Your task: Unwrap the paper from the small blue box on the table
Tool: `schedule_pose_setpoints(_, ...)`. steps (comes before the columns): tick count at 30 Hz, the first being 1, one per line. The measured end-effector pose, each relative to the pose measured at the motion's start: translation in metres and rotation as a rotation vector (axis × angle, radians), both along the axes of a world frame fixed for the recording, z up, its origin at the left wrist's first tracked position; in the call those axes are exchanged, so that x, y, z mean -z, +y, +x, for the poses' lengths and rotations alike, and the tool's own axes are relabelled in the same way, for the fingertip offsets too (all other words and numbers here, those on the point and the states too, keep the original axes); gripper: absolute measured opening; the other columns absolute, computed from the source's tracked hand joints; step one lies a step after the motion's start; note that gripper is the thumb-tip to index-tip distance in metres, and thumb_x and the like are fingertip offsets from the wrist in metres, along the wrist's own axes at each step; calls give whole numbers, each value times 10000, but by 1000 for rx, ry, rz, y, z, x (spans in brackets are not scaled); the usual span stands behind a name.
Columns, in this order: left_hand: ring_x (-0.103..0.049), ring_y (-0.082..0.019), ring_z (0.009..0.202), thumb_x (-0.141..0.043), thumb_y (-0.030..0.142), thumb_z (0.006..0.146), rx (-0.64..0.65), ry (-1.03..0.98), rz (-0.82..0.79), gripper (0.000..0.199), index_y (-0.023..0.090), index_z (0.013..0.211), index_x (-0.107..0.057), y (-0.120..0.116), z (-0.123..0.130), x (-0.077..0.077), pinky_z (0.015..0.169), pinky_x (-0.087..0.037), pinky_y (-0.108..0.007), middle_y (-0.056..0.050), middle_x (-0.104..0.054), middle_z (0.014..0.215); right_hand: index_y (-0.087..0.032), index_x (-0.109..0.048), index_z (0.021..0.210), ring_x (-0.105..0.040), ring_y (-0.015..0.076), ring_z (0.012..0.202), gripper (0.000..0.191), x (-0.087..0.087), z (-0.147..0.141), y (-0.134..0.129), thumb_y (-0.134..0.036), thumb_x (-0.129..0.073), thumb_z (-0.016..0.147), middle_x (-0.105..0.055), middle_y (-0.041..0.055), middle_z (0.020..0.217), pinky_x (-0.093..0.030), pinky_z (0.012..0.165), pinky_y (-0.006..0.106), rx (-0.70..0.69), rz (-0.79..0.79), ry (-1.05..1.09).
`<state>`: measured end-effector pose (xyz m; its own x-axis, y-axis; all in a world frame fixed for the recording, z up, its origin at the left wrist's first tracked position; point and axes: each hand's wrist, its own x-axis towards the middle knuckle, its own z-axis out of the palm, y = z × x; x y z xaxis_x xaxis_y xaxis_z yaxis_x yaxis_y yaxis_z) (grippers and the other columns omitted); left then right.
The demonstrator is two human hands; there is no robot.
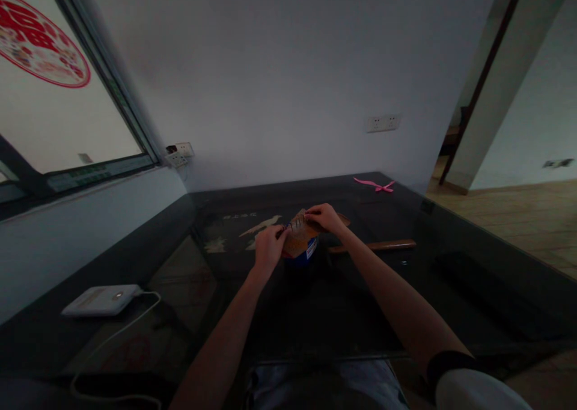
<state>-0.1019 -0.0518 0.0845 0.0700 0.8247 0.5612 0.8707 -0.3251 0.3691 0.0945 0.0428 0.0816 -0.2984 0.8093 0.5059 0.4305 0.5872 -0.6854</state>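
Note:
Both of my hands pinch a sheet of orange-brown paper-like material (296, 237) over a dark blue container (310, 252) in the middle of the table. My left hand (269, 246) has its thumb and fingers closed on the sheet's left edge. At the upper right edge, my right hand (325, 216) is closed on the same sheet. Part of the sheet sticks out behind the right hand. A white patch shows on the container's side; its lower part fades into shadow. Just right of it lies a long brown wooden stick (391, 244), partly hidden behind my right forearm.
The dark glossy table (360, 314) meets the wall at the back. A white power bank (104, 300) with a white cable (118, 336) lies at the left. A pink ribbon (378, 187) rests at the far right, and a dark flat object (482, 287) is at the near right.

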Motion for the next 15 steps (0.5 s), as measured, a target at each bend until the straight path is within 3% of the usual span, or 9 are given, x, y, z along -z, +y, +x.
schedule_pose_setpoints(7,-595,-170,736,-551,286,827,-18,23,-6,178,170,795,-682,0,1,-1,657,-390,-252,-49,-671,790,-147,-734,735,-616,179,653,199,-2,-1,-2,-315,-643,679,-715,49,720,-435,605,247,-10,-30,93)
schedule_pose_setpoints(15,-603,-175,735,-534,293,836,-1,2,-25,196,169,817,-684,-2,0,-2,648,-393,-252,-55,-675,794,-113,-705,778,-512,124,494,367,-13,1,-2,-453,-578,721,-616,19,546,-385,493,231,22,-75,218)
